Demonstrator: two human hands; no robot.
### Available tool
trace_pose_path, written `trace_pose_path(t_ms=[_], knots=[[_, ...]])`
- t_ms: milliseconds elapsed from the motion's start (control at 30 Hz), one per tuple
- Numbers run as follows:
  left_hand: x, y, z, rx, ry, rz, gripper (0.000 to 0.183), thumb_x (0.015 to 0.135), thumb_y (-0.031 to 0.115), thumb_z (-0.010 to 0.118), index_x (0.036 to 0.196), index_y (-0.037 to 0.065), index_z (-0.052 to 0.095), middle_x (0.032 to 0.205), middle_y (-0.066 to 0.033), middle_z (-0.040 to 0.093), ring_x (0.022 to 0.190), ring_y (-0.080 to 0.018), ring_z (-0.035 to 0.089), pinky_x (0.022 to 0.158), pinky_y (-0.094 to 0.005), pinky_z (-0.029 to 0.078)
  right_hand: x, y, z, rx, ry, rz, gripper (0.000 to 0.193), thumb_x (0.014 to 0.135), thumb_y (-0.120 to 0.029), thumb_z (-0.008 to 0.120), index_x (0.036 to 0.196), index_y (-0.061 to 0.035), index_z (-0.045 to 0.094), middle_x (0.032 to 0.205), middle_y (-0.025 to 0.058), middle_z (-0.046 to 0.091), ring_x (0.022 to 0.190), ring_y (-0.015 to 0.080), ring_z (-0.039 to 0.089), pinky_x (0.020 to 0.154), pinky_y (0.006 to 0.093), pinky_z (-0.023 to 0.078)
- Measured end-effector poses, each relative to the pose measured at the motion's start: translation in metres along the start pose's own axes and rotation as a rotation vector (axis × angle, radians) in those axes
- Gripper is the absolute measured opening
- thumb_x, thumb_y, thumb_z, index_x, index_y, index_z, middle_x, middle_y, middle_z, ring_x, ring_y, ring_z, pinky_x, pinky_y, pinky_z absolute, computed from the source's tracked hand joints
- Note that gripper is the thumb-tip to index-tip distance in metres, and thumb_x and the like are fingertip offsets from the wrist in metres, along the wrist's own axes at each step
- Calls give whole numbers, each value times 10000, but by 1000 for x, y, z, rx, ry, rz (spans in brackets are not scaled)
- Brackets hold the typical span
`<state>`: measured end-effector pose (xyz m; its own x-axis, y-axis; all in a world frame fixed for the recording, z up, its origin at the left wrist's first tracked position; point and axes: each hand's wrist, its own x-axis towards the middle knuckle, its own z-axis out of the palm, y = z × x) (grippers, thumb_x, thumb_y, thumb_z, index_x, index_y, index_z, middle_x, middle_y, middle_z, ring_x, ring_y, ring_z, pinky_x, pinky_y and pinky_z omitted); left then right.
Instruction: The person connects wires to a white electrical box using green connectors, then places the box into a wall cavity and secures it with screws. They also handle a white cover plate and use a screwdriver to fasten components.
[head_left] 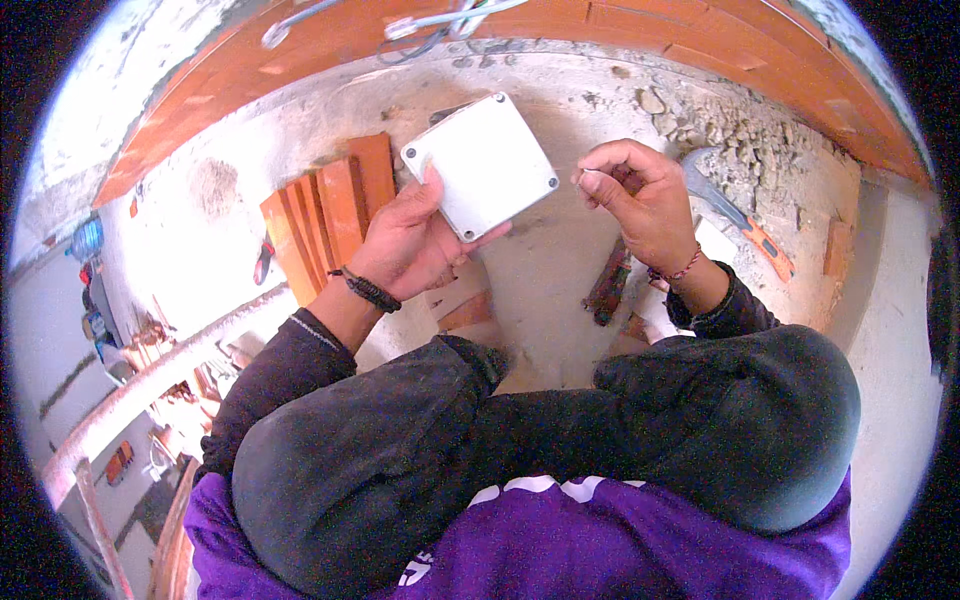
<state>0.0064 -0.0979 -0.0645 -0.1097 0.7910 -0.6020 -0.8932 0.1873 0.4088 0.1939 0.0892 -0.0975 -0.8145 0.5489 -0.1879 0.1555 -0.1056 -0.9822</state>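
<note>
A square white junction box (482,168) with a dark screw at each corner of its lid is tilted in front of me. My left hand (412,232) holds it, thumb on the lid and fingers beneath its lower edge. To the right of the box, apart from it, my right hand (638,185) is closed in a pinch, thumb against the index finger. A tiny light-coloured piece shows at those fingertips, too small to name.
Several orange-brown wooden boards (335,195) lean left of the box. On the right, a tool with an orange and dark handle (765,245) lies beside broken rubble (715,130). Grey cables (440,18) hang at the far wall. A dark tool (608,285) lies between my feet.
</note>
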Motion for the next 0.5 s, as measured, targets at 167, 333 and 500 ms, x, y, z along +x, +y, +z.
trace_pose_path(t_ms=[167,333,500], knots=[[26,-1,18,63,-125,-45,602,1008,408,446,1498,120,248,1509,-94,369,1385,-303,383,1114,-555,347,-9,7,-15,96,161,-27,80,877,-87,693,932,-29,685,824,31,685,723,95,630,665,249,513],[44,-3,23,92,-184,-42,601,1012,409,437,1499,112,246,1510,-92,370,1386,-297,379,1116,-538,342,-17,-6,-19,-147,122,-220,75,836,-75,705,897,-34,688,860,67,706,768,173,667,698,298,526],[60,-16,34,65,-229,26,534,1029,320,434,1489,107,269,1493,-91,388,1379,-287,385,1119,-516,338,-14,-13,-3,-291,-46,-509,133,786,19,706,907,-36,698,906,119,713,842,262,696,752,345,547]])
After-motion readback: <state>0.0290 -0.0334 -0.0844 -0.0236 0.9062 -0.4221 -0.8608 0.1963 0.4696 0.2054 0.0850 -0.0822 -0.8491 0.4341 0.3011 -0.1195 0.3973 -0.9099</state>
